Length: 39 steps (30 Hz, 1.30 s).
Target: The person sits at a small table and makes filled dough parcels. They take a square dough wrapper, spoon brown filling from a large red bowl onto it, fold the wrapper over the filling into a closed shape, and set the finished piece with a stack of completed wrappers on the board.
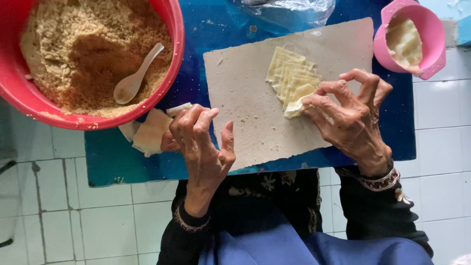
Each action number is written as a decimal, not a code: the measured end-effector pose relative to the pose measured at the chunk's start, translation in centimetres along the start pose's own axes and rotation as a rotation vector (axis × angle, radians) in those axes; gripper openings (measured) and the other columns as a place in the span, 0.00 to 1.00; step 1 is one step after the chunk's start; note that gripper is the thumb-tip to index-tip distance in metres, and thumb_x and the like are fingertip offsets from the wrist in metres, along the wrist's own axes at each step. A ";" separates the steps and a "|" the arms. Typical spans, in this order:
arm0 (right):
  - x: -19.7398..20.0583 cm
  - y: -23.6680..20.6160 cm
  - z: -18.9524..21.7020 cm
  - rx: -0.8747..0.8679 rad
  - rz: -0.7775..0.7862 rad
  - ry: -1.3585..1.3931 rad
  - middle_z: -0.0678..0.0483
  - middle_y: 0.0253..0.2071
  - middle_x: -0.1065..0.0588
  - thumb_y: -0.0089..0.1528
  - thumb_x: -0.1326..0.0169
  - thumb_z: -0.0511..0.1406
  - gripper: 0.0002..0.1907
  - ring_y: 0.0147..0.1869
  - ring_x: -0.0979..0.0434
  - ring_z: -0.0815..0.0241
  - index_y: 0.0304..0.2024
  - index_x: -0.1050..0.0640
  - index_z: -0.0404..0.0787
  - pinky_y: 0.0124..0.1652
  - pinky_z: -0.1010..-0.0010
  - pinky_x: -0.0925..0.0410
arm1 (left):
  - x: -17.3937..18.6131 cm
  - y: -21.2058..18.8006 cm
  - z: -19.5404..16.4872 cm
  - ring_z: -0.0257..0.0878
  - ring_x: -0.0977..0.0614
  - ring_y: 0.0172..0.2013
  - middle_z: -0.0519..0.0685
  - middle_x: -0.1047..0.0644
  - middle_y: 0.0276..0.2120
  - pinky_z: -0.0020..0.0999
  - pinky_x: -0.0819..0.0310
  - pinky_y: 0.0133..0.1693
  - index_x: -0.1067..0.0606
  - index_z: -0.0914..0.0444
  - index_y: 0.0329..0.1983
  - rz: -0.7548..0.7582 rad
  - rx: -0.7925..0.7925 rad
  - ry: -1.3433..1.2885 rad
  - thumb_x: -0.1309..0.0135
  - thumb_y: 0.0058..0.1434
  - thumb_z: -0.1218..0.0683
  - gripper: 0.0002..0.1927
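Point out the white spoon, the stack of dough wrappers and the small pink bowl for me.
white spoon (pixel 128 87): head view, on its scoop, lying in the crumb filling.
stack of dough wrappers (pixel 290 77): head view, middle of the fanned sheets.
small pink bowl (pixel 433 30): head view, on its right inner wall.
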State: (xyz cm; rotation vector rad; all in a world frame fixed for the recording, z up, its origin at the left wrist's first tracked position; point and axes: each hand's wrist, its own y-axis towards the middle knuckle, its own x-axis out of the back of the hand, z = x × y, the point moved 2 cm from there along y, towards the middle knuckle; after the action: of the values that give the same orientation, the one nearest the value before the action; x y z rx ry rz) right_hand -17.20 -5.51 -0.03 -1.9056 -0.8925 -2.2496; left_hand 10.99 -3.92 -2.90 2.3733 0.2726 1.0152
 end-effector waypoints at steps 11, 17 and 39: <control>-0.8 -0.1 -4.6 -0.087 0.011 0.225 0.56 0.45 0.20 0.65 0.37 0.37 0.08 0.61 0.28 0.53 0.46 0.18 0.43 0.57 0.56 0.43 | -3.3 0.0 -6.1 0.40 0.32 0.62 0.39 0.28 0.60 0.51 0.53 0.56 0.26 0.52 0.63 0.401 -0.315 0.168 0.37 0.63 0.45 0.26; -0.1 1.8 -7.0 -0.269 0.049 0.509 0.49 0.45 0.20 0.68 0.42 0.36 0.10 0.53 0.21 0.53 0.47 0.18 0.37 0.50 0.66 0.28 | -6.7 1.1 -7.4 0.41 0.36 0.65 0.40 0.28 0.60 0.52 0.54 0.55 0.25 0.53 0.63 0.372 -0.429 0.233 0.37 0.62 0.43 0.27; 0.4 2.8 10.7 0.275 -0.022 0.076 0.61 0.42 0.20 0.59 0.34 0.37 0.11 0.55 0.29 0.57 0.45 0.16 0.46 0.54 0.47 0.49 | 2.5 0.4 0.1 0.38 0.27 0.56 0.34 0.24 0.48 0.51 0.49 0.54 0.22 0.50 0.44 0.242 -0.237 0.112 0.36 0.63 0.46 0.10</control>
State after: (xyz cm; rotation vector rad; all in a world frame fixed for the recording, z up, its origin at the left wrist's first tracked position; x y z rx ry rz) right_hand -6.73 -2.83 2.14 -1.6885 -1.1474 -2.0670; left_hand 12.79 -3.33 -1.18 2.1727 -0.0943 1.2206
